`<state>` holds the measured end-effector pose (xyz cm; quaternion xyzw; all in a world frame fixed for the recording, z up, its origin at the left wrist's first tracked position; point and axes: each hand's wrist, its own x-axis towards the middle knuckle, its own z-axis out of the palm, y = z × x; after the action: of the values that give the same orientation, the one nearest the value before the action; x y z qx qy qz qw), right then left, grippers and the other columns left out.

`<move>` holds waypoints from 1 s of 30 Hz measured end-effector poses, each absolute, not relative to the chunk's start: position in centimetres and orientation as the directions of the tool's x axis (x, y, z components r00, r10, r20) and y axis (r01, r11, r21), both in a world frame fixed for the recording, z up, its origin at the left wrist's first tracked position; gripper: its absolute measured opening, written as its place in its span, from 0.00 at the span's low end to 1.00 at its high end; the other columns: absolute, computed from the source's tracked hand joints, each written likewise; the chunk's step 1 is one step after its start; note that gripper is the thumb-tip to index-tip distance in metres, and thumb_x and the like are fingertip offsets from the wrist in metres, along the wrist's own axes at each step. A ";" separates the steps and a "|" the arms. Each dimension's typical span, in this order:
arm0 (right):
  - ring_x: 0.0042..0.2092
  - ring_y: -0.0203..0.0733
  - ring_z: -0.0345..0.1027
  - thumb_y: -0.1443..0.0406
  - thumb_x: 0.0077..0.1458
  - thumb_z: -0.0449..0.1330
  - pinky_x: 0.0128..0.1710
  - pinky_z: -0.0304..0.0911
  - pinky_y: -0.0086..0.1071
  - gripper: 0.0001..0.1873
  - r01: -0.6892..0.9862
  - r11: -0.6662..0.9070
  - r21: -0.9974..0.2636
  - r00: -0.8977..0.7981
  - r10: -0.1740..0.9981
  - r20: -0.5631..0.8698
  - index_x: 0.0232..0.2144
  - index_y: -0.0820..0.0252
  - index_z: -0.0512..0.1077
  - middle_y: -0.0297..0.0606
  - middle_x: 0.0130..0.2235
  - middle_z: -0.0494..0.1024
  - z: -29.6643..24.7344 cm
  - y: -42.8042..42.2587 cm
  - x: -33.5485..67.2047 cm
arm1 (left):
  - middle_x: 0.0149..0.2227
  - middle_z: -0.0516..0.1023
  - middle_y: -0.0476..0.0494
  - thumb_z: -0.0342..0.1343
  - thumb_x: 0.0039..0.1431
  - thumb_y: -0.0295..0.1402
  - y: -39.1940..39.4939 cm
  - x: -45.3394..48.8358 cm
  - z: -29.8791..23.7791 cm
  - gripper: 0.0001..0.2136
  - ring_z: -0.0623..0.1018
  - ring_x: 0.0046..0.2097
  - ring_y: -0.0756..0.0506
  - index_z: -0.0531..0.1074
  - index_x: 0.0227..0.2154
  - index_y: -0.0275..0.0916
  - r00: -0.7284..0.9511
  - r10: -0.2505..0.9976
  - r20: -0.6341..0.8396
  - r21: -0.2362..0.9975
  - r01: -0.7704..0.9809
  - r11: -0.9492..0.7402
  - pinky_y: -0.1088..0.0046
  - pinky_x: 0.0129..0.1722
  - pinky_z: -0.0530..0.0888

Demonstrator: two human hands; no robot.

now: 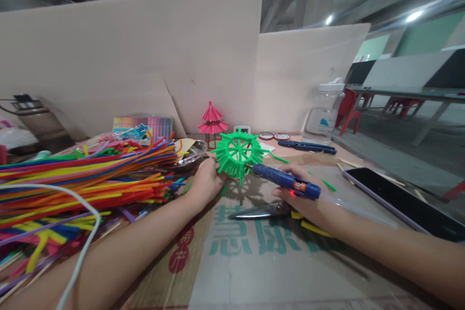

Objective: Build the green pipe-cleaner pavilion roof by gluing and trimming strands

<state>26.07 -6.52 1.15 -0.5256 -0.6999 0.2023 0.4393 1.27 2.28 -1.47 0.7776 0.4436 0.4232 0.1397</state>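
My left hand [208, 180] is closed on the lower left edge of a green wheel [228, 162] that looks built from fuzzy pipe cleaners, with spokes inside and short pieces sticking out all round. In my right hand [296, 189] is a blue pen-shaped hot glue gun [276, 175], with a small red light on its side. Its tip touches or nearly touches the wheel's lower right edge. Below that hand lie scissors [256, 211], blades pointing left, partly hidden by the hand; yellow strips [314, 227] show under the wrist.
Bundles of coloured pipe cleaners [119, 167] fill the left, crossed by a white cable [92, 208]. Behind stand a pink pagoda model [211, 118], a metal bowl [194, 155] and a marker set [160, 128]. At right are a phone [395, 198], a blue cutter [308, 146] and a bottle [323, 114].
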 end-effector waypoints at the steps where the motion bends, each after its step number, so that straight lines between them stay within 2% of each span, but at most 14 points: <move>1: 0.26 0.39 0.65 0.56 0.48 0.63 0.24 0.58 0.30 0.10 0.567 0.369 -0.737 -0.062 0.911 0.408 0.31 0.54 0.71 0.31 0.24 0.71 1.2 -6.5 26.1 | 0.46 0.79 0.39 0.60 0.56 0.36 2.3 1.3 -1.5 0.17 0.74 0.54 0.36 0.72 0.48 0.39 0.246 0.808 0.535 0.592 0.573 -0.567 0.59 0.57 0.69; 7: 0.27 0.39 0.66 0.57 0.47 0.63 0.25 0.59 0.29 0.10 0.605 0.335 -0.722 -0.057 0.923 0.381 0.30 0.55 0.73 0.30 0.24 0.72 1.7 -6.9 25.8 | 0.44 0.79 0.40 0.58 0.57 0.36 2.1 1.2 -1.4 0.18 0.75 0.52 0.37 0.70 0.50 0.38 0.243 0.827 0.508 0.578 0.616 -0.536 0.61 0.53 0.71; 12: 0.28 0.39 0.68 0.58 0.47 0.63 0.27 0.60 0.30 0.08 0.625 0.352 -0.697 -0.072 0.915 0.398 0.31 0.54 0.73 0.31 0.26 0.74 1.4 -6.7 26.0 | 0.48 0.78 0.38 0.57 0.59 0.37 1.9 1.2 -1.2 0.18 0.75 0.53 0.38 0.69 0.51 0.37 0.239 0.842 0.483 0.565 0.649 -0.509 0.61 0.53 0.72; 20: 0.31 0.41 0.70 0.57 0.48 0.64 0.28 0.60 0.30 0.10 0.671 0.321 -0.669 -0.082 0.928 0.364 0.33 0.52 0.74 0.30 0.28 0.76 1.2 -6.5 26.2 | 0.52 0.76 0.37 0.56 0.59 0.35 1.8 1.2 -1.0 0.18 0.75 0.54 0.38 0.69 0.51 0.37 0.269 0.827 0.494 0.588 0.597 -0.546 0.59 0.55 0.71; 26: 0.31 0.41 0.70 0.56 0.51 0.63 0.30 0.60 0.31 0.09 0.665 0.405 -0.628 -0.133 0.891 0.433 0.30 0.54 0.72 0.30 0.28 0.76 0.8 -6.4 26.6 | 0.52 0.76 0.37 0.56 0.59 0.34 2.0 1.2 -1.1 0.17 0.75 0.54 0.38 0.69 0.50 0.37 0.271 0.817 0.509 0.588 0.583 -0.560 0.58 0.56 0.70; 30: 0.32 0.41 0.71 0.54 0.54 0.62 0.31 0.63 0.31 0.11 0.582 0.501 -0.640 -0.183 0.848 0.497 0.32 0.54 0.72 0.32 0.30 0.78 0.4 -6.3 27.2 | 0.50 0.77 0.37 0.57 0.59 0.34 2.2 1.2 -1.4 0.17 0.76 0.53 0.38 0.69 0.51 0.37 0.257 0.834 0.488 0.624 0.565 -0.539 0.58 0.55 0.72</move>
<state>27.16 -6.32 0.40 -0.4749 -0.7532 0.1553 0.4278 1.19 2.23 -1.44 0.7755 0.4512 0.4101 0.1640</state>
